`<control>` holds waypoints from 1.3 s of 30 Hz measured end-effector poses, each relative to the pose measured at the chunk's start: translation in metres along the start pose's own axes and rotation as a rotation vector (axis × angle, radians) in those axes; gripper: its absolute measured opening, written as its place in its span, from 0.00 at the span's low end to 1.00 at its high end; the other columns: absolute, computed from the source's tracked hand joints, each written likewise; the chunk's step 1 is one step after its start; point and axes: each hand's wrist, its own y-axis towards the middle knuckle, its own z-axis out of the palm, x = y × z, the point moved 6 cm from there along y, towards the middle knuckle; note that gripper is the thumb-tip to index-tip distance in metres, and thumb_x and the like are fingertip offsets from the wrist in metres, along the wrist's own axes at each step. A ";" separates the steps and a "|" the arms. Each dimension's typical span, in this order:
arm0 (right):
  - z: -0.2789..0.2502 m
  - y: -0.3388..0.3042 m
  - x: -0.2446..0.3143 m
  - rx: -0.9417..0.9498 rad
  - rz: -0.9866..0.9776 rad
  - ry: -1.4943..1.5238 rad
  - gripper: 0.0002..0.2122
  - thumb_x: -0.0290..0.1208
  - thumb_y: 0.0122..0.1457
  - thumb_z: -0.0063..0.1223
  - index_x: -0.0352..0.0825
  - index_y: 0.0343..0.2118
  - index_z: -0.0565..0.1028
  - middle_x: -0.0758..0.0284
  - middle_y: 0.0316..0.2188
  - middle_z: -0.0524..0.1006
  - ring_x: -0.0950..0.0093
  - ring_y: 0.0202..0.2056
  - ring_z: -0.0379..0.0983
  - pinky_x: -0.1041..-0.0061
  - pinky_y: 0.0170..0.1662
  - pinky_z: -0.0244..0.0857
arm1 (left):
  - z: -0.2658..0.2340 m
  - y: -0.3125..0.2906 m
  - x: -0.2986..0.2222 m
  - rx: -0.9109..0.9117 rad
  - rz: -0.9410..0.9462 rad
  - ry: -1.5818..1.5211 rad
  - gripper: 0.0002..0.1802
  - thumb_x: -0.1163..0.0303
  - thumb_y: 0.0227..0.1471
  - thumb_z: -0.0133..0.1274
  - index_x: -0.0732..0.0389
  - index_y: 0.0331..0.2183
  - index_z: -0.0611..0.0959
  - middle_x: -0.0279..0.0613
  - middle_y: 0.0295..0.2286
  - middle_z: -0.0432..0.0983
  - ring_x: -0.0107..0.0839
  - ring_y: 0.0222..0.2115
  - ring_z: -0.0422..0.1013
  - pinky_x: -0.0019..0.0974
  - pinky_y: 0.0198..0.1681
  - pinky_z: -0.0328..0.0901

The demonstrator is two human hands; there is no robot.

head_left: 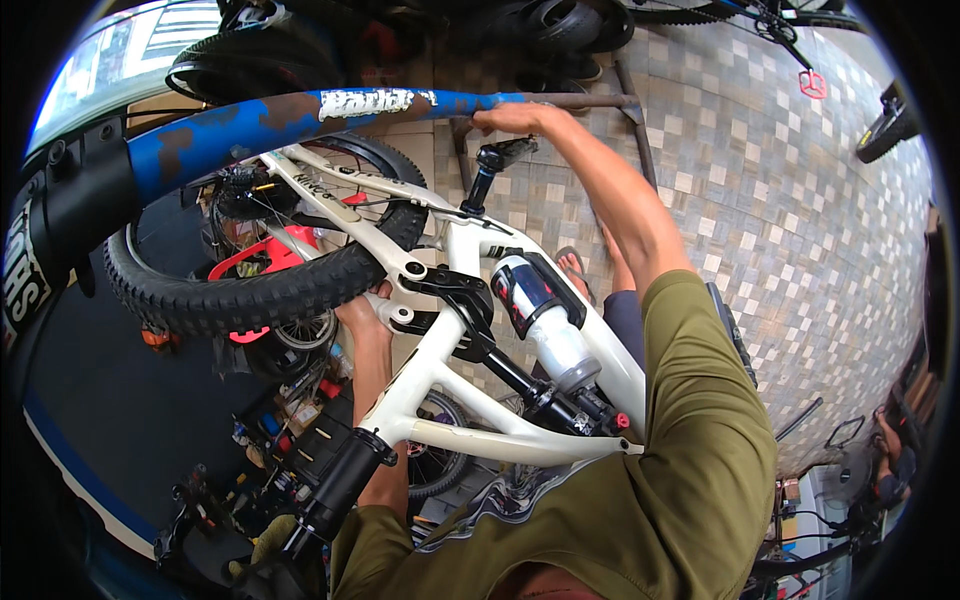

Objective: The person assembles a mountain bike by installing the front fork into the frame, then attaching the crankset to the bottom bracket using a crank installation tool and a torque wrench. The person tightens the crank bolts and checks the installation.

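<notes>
A white full-suspension bike frame (590, 345) lies across my front. It carries a rear wheel (300, 290) with a knobbly black tyre, a black shock (515, 375) and a water bottle (560, 345) in a cage. My left hand (366, 306) reaches under the frame, between the tyre and the linkage; its fingers are mostly hidden, so its grip is unclear. Stretched out beyond the frame, my right hand (520, 118) wraps its fingers round the end of a blue, paint-worn tube (240, 122). This tube runs left into a thick black clamp body (85, 185).
Below the frame at left lie tools and small parts (290, 420) on a dark surface. Another wheel (440, 450) shows behind the frame. Loose tyres (570, 25) rest at the back. Tiled floor (760, 220) spreads right, with another person (890, 450) at the lower right edge.
</notes>
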 end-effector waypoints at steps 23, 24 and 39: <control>-0.015 -0.071 0.024 -0.378 -0.399 1.650 0.20 0.36 0.61 0.47 0.45 0.13 0.58 0.78 0.12 0.51 0.81 0.12 0.47 0.78 0.17 0.42 | -0.013 0.002 0.009 -0.050 0.002 -0.064 0.18 0.58 0.64 0.43 0.65 0.40 0.77 0.42 0.25 0.69 0.30 0.18 0.62 0.31 0.17 0.59; -0.029 -0.072 0.023 -0.413 -0.416 1.675 0.20 0.35 0.61 0.47 0.46 0.13 0.54 0.78 0.11 0.48 0.81 0.12 0.45 0.78 0.17 0.40 | -0.010 0.002 0.008 -0.037 -0.005 -0.059 0.16 0.59 0.63 0.44 0.63 0.38 0.76 0.40 0.24 0.68 0.30 0.19 0.62 0.32 0.17 0.59; 0.058 -0.027 0.010 -0.468 -0.100 1.554 0.16 0.35 0.60 0.51 0.45 0.19 0.58 0.78 0.12 0.51 0.83 0.12 0.48 0.78 0.15 0.38 | -0.011 0.006 0.008 -0.024 -0.026 -0.040 0.12 0.60 0.64 0.44 0.58 0.35 0.75 0.36 0.23 0.65 0.28 0.20 0.62 0.33 0.18 0.60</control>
